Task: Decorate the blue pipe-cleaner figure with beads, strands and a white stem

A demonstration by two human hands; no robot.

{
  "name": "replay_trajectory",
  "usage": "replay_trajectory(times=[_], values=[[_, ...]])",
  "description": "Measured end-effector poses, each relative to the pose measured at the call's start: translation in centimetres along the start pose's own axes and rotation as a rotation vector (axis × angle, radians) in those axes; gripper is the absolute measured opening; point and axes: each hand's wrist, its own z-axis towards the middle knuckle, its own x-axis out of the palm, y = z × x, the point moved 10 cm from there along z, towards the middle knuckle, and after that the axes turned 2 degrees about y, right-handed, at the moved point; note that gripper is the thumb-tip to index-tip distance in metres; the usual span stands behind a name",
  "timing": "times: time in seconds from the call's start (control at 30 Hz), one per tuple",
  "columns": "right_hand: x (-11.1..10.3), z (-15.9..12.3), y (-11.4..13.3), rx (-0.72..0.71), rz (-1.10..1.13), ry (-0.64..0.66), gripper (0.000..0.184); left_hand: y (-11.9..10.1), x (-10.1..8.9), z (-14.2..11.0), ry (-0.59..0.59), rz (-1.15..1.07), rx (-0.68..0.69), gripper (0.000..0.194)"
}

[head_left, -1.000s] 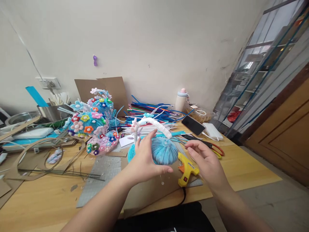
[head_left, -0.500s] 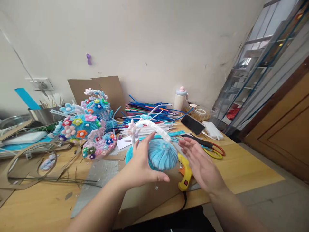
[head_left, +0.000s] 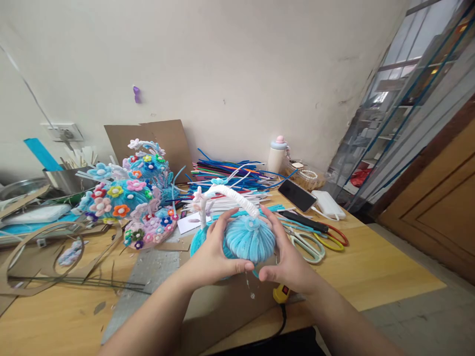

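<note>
A light-blue ribbed ball (head_left: pixel 250 241) of fuzzy pipe cleaner hangs under the free end of a white wrapped arch (head_left: pixel 233 194). The arch rises from a turquoise round base (head_left: pixel 197 242), with small pale flowers at its left bend and a blue one on top. My left hand (head_left: pixel 217 252) curves round the ball's left side, thumb along its lower front. My right hand (head_left: pixel 287 259) cups its right side, fingers at the top and thumb below. A thin strand with a clear bead dangles beneath. The base is partly hidden behind my left hand.
Flower-covered blue pipe-cleaner pieces (head_left: pixel 129 198) stand at left. Bundled pipe cleaners (head_left: pixel 230 173) lie behind. To the right are scissors (head_left: pixel 311 249), pliers (head_left: pixel 334 235), a phone (head_left: pixel 297 195) and a white power bank (head_left: pixel 328 204). A yellow glue gun (head_left: pixel 281 293) is partly hidden by my right hand.
My right hand has moved left from beside the ball onto its right side. The left hand stays at the ball's other side. The scissors have come into sight.
</note>
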Motion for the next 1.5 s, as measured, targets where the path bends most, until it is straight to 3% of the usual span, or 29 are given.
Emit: replay_trajectory(times=[0.3, 0.43, 0.57, 0.63, 0.7, 1.0, 1.27, 1.5], values=[[0.3, 1.7, 3.0, -0.094, -0.038, -0.026, 0.091, -1.6, -1.1, 0.1, 0.021, -0.068, 0.060, 0.097], [0.3, 2.5, 3.8, -0.118, -0.042, -0.064, 0.082, -3.2, -2.7, -0.1, -0.085, -0.032, 0.166, 0.089], [0.5, 3.0, 4.4, -0.128, -0.006, -0.061, 0.076, -5.5, -4.5, -0.3, -0.187, -0.129, 0.316, 0.047], [0.6, 3.0, 4.5, -0.125, 0.003, -0.060, 0.072, -5.7, -5.1, 0.2, -0.229, -0.121, 0.274, 0.025], [0.7, 3.1, 4.7, -0.119, 0.003, -0.059, 0.068, -5.6, -5.6, 0.8, -0.266, -0.087, 0.203, 0.017], [0.7, 3.2, 5.4, -0.168, -0.076, -0.088, 0.063, -5.1, -5.8, 2.4, -0.257, -0.170, 0.098, 0.018], [0.9, 3.5, 5.8, -0.163, -0.066, -0.046, 0.064, -4.2, -5.7, 3.1, -0.181, -0.191, 0.093, 0.022], [1.1, 3.7, 6.4, -0.176, -0.048, -0.019, 0.060, -4.9, -6.1, 3.5, -0.174, -0.192, 0.152, 0.022]])
